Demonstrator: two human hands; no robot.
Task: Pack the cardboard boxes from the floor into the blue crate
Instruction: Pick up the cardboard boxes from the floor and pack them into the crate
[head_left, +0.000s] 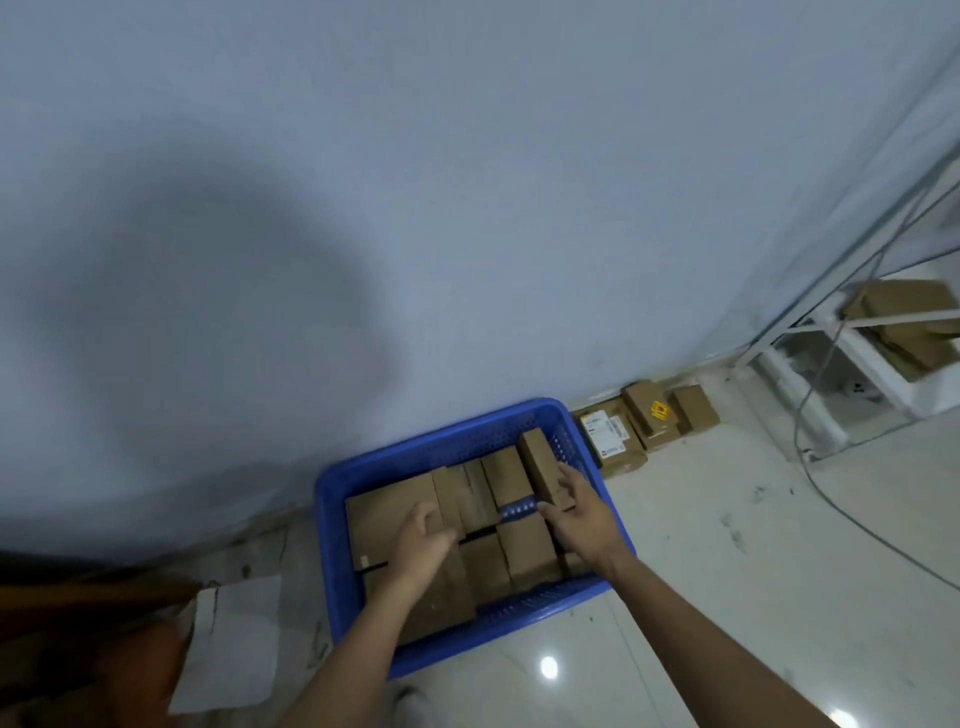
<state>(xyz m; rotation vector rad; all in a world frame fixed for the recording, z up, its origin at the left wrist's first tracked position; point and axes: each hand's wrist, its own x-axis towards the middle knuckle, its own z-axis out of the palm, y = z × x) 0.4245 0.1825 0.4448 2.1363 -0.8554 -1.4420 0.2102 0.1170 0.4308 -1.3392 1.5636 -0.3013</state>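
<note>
A: What are the fingers doing?

B: The right hand (576, 514) is inside the blue crate (332, 530), fingers spread and wrapped around the near end of a tall cardboard box (537, 462) that stands tilted against the crate's far right wall. It is grasping that box, thumb on the left face, fingers on the right.

A: And the other one?

B: The left hand (423, 545) hovers low over the packed boxes (384, 519) on the left side of the crate. Its fingers are loosely curled, half closed; the hand is blurred, so I cannot tell whether it holds or touches anything.

A: What's in the crate?

B: Brown cardboard boxes, many of them, packed side by side on edge, filling most of the floor of it. A strip of blue plastic (517, 508) shows between two rows near the middle.

A: Anything left outside?

B: Yes. A small group of boxes on the floor (649, 421) lies against the wall just beyond the crate's far right corner; one carries a white label, another a yellow sticker. More cardboard sits on a white rack (883, 358) well to the right.
</note>
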